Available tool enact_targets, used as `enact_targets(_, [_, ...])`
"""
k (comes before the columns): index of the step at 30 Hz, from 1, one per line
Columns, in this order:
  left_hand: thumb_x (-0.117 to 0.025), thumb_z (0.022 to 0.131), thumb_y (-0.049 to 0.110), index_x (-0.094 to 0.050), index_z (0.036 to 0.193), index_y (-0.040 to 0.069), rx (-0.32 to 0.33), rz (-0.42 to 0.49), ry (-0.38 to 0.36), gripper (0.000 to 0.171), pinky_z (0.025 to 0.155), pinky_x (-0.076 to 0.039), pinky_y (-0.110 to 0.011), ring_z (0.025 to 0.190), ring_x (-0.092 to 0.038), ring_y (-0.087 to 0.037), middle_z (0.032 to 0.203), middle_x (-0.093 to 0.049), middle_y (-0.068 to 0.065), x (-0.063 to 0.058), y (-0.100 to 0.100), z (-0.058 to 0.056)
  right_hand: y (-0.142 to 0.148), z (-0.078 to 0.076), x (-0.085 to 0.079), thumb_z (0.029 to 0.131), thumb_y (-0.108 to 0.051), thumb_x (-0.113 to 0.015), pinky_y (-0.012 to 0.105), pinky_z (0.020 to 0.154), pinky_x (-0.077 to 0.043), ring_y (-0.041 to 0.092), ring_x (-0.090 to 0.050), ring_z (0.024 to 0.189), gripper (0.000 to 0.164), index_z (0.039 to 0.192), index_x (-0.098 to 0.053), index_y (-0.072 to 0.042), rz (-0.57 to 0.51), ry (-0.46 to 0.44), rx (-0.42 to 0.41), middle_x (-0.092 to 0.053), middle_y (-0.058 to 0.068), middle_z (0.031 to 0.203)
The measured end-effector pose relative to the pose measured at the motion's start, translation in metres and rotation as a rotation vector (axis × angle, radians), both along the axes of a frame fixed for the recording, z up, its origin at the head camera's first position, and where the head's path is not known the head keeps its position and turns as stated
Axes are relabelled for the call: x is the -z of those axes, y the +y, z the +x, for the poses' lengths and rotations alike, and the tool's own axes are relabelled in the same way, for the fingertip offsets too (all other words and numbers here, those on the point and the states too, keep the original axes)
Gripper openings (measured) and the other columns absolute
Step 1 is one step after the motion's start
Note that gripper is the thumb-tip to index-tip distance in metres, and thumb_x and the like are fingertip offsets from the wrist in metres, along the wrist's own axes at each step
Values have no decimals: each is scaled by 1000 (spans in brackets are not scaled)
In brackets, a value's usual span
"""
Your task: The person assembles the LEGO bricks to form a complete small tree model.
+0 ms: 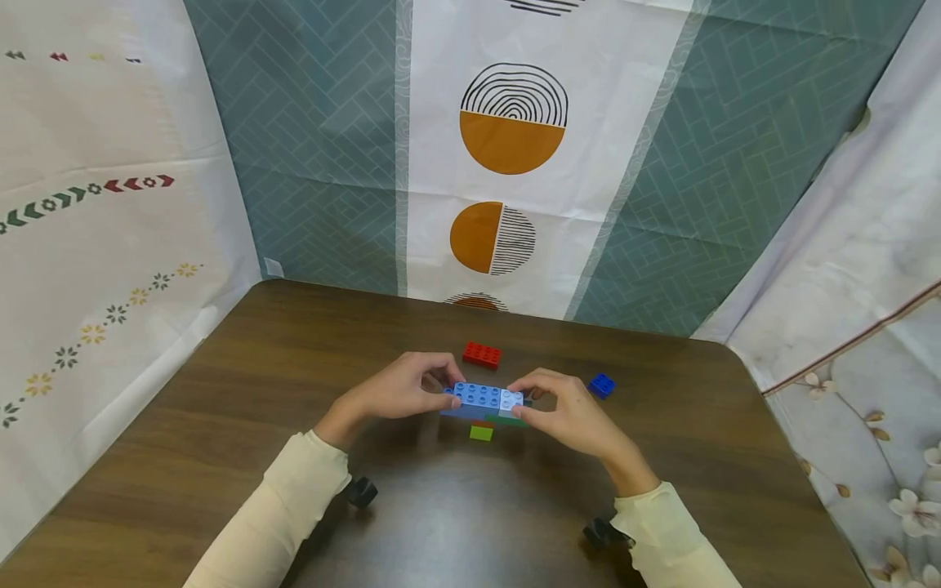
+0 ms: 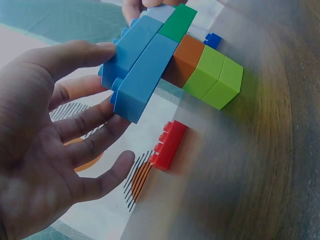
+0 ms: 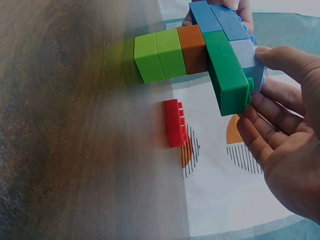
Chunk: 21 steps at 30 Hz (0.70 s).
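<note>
A built tower of toy bricks stands on the table's middle. Two lime green bricks (image 3: 159, 56) form its foot, with an orange brick (image 3: 192, 49) above them. Over that, a lower blue brick (image 2: 145, 75) and a green brick (image 3: 226, 75) lie end to end. The top layer is a long blue brick (image 1: 478, 395) beside a short pale blue brick (image 1: 510, 399). My left hand (image 1: 408, 384) pinches the left end of the top blue brick between thumb and fingers. At the other end, my right hand (image 1: 569, 411) has thumb and fingers on the pale blue brick.
Behind the tower a red brick (image 1: 481, 354) lies on the wooden table (image 1: 220, 408). Beyond the right hand is a small dark blue brick (image 1: 601, 385). Patterned cloth (image 1: 331, 147) hangs along the table's back and sides. Black wrist devices (image 1: 361, 492) sit below the sleeves.
</note>
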<state>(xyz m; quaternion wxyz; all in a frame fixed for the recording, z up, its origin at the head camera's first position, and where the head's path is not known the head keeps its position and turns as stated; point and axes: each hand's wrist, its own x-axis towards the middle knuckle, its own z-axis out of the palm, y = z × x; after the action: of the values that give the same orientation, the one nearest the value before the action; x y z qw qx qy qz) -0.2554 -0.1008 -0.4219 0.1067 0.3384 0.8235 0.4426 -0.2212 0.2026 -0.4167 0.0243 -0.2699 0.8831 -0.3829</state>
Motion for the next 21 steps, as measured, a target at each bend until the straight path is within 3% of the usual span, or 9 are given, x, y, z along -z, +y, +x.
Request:
enact_targets(5, [-77,92,20,-67,110,17,5,-1,-2,21,97,-59,-45,105,-66,-19,112,-72,0,0,0,0,-2,1,1,92,-26,-78,55,93,-54,19,-61,103,27,118,-74,-21,-10,-20,27,-72,-4,115])
enact_targets(13, [-77,92,21,-66,110,17,-7,-14,-8,21,97,-59,-45,105,-65,-19,113,-72,-1,0,0,1,-3,2,3,92,-27,-78,48,91,-55,18,-60,102,29,119,-73,-23,4,-17,44,-71,-5,115])
enact_targets(17, [-77,92,22,-66,111,17,-11,-22,-8,22,98,-59,-46,105,-65,-19,112,-71,0,0,0,1,-1,2,3,92,-27,-78,40,90,-55,17,-60,101,28,119,-73,-22,8,9,22,-72,-6,115])
enact_targets(21, [-77,92,25,-67,112,18,-2,-21,-3,24,99,-58,-48,105,-65,-19,111,-71,1,0,2,-1,3,1,0,92,-27,-78,42,89,-56,16,-61,100,27,119,-73,-21,-1,25,-7,-72,-6,114])
